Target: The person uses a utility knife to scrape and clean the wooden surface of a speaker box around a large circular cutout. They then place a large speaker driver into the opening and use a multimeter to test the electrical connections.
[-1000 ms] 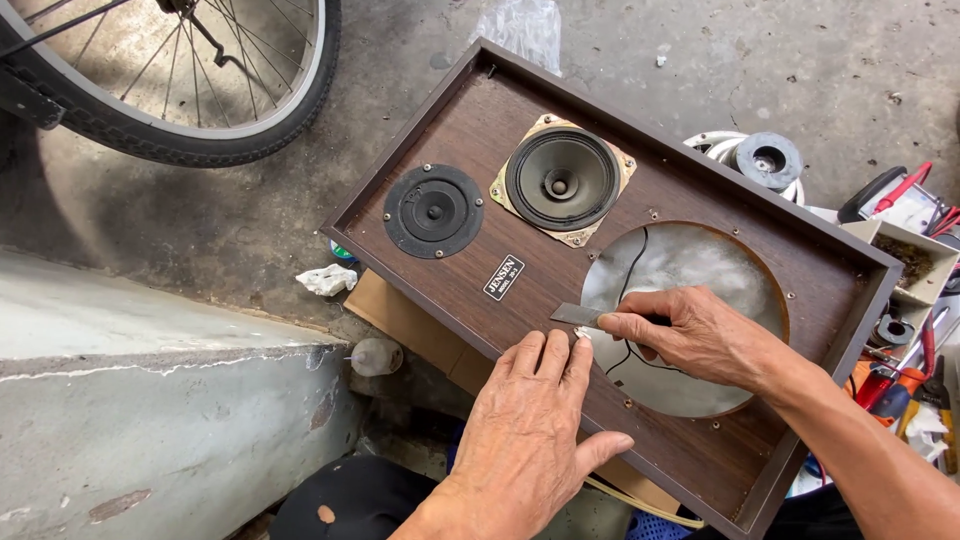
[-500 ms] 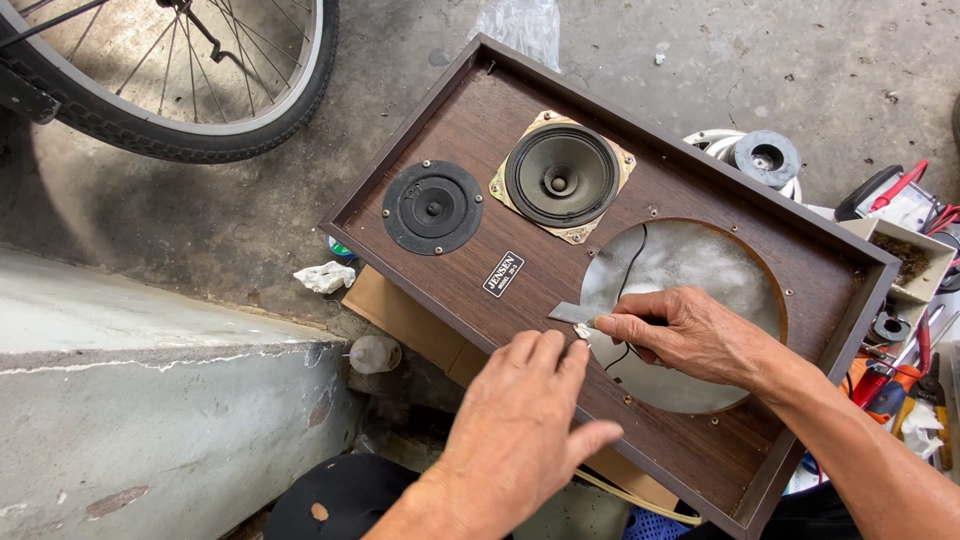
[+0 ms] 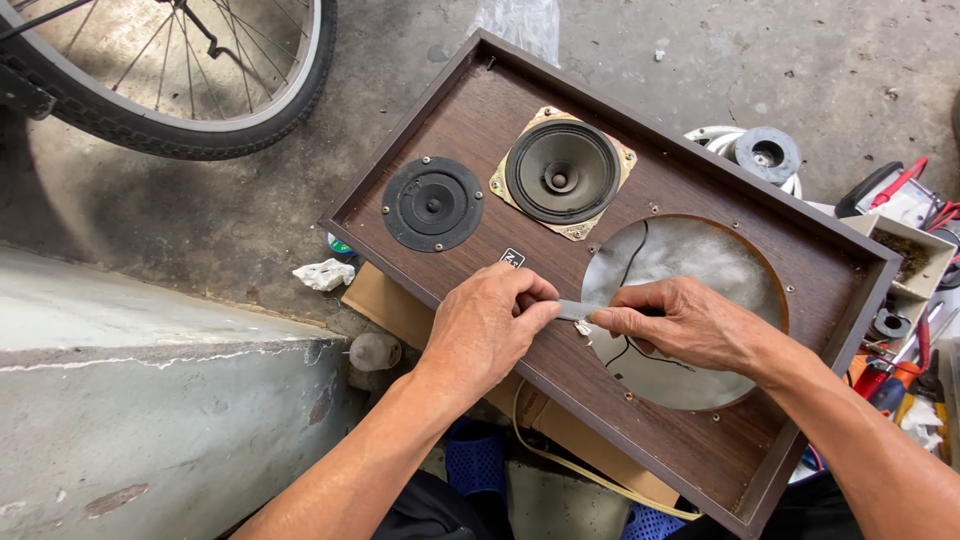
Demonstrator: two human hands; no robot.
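A brown wooden speaker cabinet (image 3: pixel 700 180) lies face up, with a small black tweeter (image 3: pixel 433 203), a black midrange cone (image 3: pixel 561 172) and a large round empty hole (image 3: pixel 690 270) showing pale stuffing and a thin black wire. My left hand (image 3: pixel 488 325) and my right hand (image 3: pixel 685 322) meet at the hole's left rim. Both pinch a short grey strip (image 3: pixel 575 309) held between their fingertips. A few small pale scraps (image 3: pixel 583 328) lie on the wood just under it.
A bicycle wheel (image 3: pixel 180 90) stands at the top left. A concrete step (image 3: pixel 150 400) fills the lower left. Cardboard (image 3: pixel 385 300) lies under the cabinet, beside a crumpled white scrap (image 3: pixel 323 274). A grey roll (image 3: pixel 766 154) and assorted tools (image 3: pixel 900 300) sit at the right.
My left hand has moved up from resting flat on the cabinet's near edge and closed its fingers on the grey strip that my right hand was holding.
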